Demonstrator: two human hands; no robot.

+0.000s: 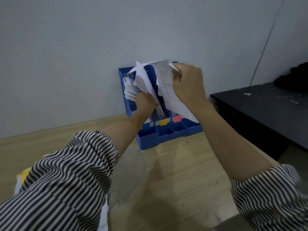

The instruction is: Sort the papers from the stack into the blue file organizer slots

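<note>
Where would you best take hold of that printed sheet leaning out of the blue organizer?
Probably at its top edge, from the right, where the right hand already pinches it. The printed sheet stands nearly upright in the blue organizer, so only its upper part is free; the left hand and other papers crowd its left side.

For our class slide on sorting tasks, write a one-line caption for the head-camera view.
Both hands work papers into the blue file organizer: right hand grips a printed sheet, left hand steadies filed ones.

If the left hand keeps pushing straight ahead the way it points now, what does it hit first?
Probably the white papers already in the blue plastic file organizer: the left hand is pressed among them. Behind those come the organizer's back panel and the grey wall; depth is unclear.
</note>
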